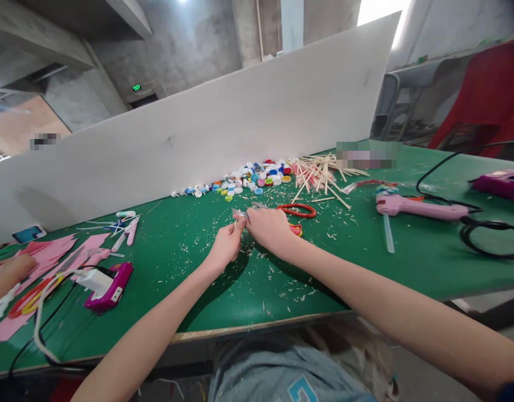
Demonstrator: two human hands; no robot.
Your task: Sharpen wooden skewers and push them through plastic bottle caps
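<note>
Both my hands meet over the middle of the green table (365, 268). My left hand (226, 244) is closed in a pinch on a small grey piece (239, 213) at its fingertips. My right hand (268, 228) is closed too, gripping the same small piece from the right; I cannot make out what the piece is. Red-handled scissors (297, 210) lie just behind my right hand. Wood shavings are scattered all around my hands.
Bottle caps (257, 177) and wooden sticks (319, 174) are heaped by the white board (223, 128). A pink glue gun (419, 207) with a black cable lies right. A magenta device (110, 286), pink paper (51, 254) and another person's hand (9, 271) are left.
</note>
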